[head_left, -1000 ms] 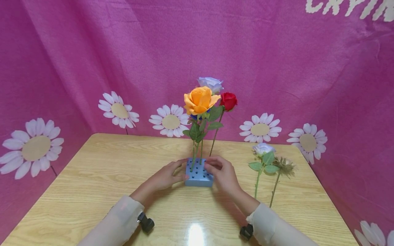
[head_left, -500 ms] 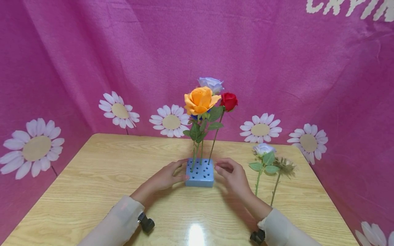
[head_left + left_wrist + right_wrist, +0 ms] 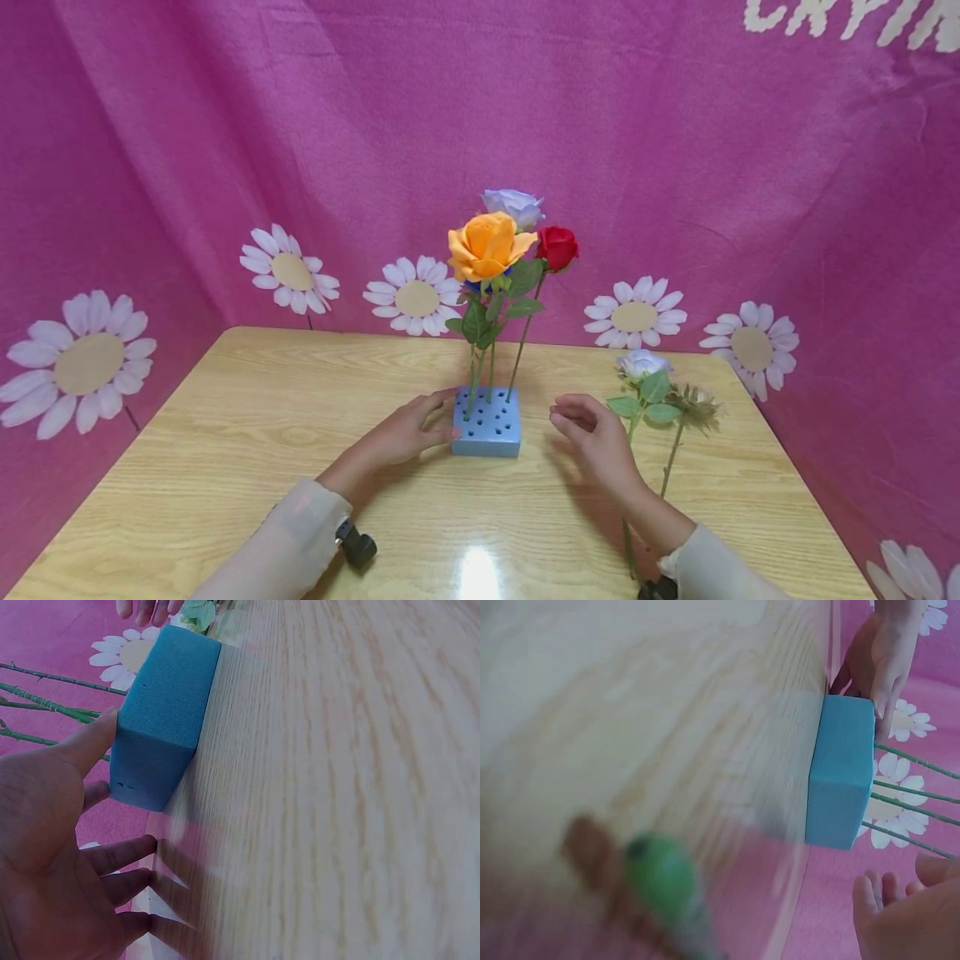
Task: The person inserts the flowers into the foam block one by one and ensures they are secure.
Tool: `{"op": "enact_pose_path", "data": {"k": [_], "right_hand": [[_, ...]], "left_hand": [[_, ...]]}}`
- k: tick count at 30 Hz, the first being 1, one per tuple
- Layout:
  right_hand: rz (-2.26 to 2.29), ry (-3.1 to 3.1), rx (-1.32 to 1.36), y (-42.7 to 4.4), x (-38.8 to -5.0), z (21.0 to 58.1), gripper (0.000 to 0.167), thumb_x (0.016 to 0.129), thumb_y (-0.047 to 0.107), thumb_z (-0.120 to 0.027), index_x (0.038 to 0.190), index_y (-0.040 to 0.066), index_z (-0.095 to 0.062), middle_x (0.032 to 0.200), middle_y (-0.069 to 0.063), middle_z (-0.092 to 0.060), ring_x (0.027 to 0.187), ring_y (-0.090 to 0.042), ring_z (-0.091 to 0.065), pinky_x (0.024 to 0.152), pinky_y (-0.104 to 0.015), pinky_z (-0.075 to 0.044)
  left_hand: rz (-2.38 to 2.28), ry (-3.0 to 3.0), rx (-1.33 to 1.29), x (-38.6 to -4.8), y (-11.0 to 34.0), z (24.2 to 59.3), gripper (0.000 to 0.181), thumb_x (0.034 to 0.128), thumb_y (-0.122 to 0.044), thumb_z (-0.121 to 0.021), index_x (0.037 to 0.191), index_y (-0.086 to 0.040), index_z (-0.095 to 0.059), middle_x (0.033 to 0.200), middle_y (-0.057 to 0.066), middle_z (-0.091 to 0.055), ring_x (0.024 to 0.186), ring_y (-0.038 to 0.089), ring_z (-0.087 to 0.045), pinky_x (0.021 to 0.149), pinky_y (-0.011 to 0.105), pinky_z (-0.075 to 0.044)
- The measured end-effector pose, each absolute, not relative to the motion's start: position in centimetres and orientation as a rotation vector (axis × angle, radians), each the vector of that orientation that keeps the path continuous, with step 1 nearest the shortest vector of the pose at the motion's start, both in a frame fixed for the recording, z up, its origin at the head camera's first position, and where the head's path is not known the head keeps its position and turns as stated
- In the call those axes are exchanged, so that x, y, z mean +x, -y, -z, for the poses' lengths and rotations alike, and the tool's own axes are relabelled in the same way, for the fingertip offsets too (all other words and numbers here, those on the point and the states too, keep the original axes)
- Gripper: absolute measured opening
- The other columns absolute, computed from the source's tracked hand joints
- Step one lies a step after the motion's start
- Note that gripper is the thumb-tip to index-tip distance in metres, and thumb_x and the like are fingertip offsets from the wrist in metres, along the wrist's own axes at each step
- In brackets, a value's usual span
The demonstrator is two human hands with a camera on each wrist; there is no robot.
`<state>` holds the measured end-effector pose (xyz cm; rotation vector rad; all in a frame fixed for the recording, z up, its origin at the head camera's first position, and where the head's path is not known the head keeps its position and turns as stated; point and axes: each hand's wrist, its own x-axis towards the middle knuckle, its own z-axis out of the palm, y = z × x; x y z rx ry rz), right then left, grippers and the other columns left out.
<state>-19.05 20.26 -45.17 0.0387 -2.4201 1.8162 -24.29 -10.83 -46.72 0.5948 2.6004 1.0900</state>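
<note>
A light blue block with holes in its top stands on the table. Upright in it are an orange rose, a pale lilac rose, a red rose and a blue flower mostly hidden behind the orange one. My left hand touches the block's left side, thumb tip at its top edge; in the left wrist view the other fingers of this hand are spread. Right of the block, apart from it, my right hand hovers with loosely bent fingers and holds nothing.
On the right of the wooden table lie a second lilac rose and a brownish, dry-looking flower; my right forearm partly covers their stems. A pink cloth with printed daisies encloses the table. A blurred green stem end shows close to the right wrist camera.
My right hand has left the red rose's stem at the block and moved right, towards the lying flowers. The red rose stands unheld. My left hand has stayed in place.
</note>
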Motion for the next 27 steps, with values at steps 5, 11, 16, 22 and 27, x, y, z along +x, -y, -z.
{"op": "enact_pose_path", "data": {"k": [5,11,16,22,27], "right_hand": [[-1.843,2.420,0.012,-21.2,-18.5,45.1,0.031,0.100,0.011,-0.070,0.128,0.000,-0.065,0.126,-0.023,-0.068,0.106,-0.006,-0.068,0.090,-0.020,-0.055],[-1.833,2.416,-0.014,-22.2,-17.8,45.2,0.035,0.099,0.009,-0.070,0.131,-0.005,-0.063,0.128,-0.026,-0.066,0.104,-0.003,-0.066,0.090,-0.022,-0.056],[-1.814,2.423,-0.055,-23.4,-17.3,45.5,0.039,0.099,0.009,-0.071,0.134,-0.005,-0.061,0.130,-0.027,-0.065,0.102,-0.001,-0.066,0.088,-0.020,-0.056],[-1.808,2.439,-0.063,-25.0,-16.5,45.8,0.044,0.099,0.010,-0.070,0.139,-0.006,-0.056,0.135,-0.027,-0.062,0.106,-0.002,-0.064,0.088,-0.019,-0.055],[-1.786,2.452,-0.092,-25.9,-16.1,45.9,0.046,0.100,0.009,-0.069,0.140,-0.007,-0.054,0.138,-0.027,-0.059,0.108,-0.002,-0.063,0.090,-0.015,-0.052]], "left_hand": [[-1.096,-2.589,0.604,-24.3,10.8,46.7,0.075,0.0978,-0.052,-0.067,0.162,-0.026,-0.036,0.163,0.011,-0.039,0.149,0.039,-0.038,0.117,0.062,-0.033],[-1.092,-2.592,0.612,-24.2,10.9,46.6,0.076,0.0981,-0.051,-0.067,0.162,-0.026,-0.035,0.163,0.011,-0.039,0.149,0.039,-0.038,0.117,0.062,-0.033],[-1.086,-2.600,0.605,-24.2,10.8,46.6,0.075,0.0983,-0.051,-0.066,0.162,-0.026,-0.035,0.161,0.015,-0.041,0.148,0.040,-0.038,0.117,0.063,-0.033],[-1.083,-2.607,0.603,-24.2,10.8,46.7,0.074,0.0984,-0.050,-0.067,0.161,-0.026,-0.036,0.159,0.018,-0.043,0.146,0.041,-0.041,0.115,0.064,-0.034],[-1.088,-2.601,0.606,-24.3,10.8,46.6,0.075,0.0980,-0.050,-0.067,0.162,-0.026,-0.036,0.160,0.017,-0.042,0.148,0.040,-0.039,0.117,0.063,-0.033]]}}
